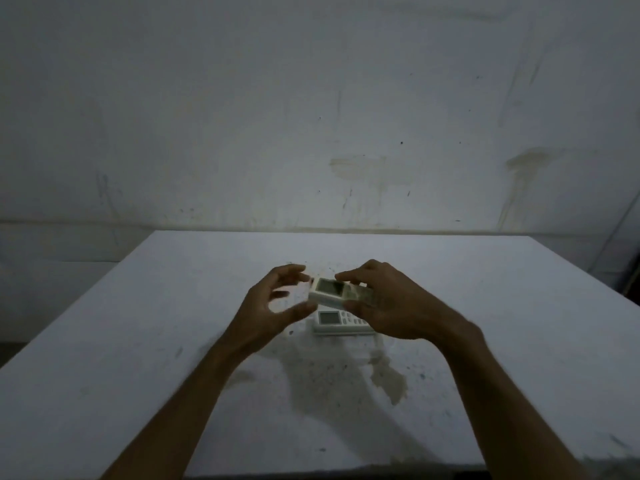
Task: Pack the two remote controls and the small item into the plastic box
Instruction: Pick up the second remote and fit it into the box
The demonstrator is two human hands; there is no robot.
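Desk (138,393): flat white top, matte, stained with a greyish-brown blotch on the near side of the lower remote; near edge cut off by the frame. Both forearms come in from the bottom, bare.

Lower remote (341,322): white plastic slab lying flat on the desk, long axis left-right, grey screen at its left end, buttons to the right. Its right end is hidden under the right hand.

Right hand (391,306): grip closed on the upper remote (334,289), thumb on the near edge, fingers over the far edge and top. This remote is held in the air just above and beyond the lower remote, same left-right axis, screen end pointing left and tilted slightly up. Cream-white, rounded corners; its button end is covered by the fingers.

Left hand (273,306): grip open, fingers curled and spread, holding nothing, fingertips just beside the upper remote's screen end. Contact unclear; motion blur.

Beyond the remotes: bare desk, then a scuffed, stained white wall (311,98).
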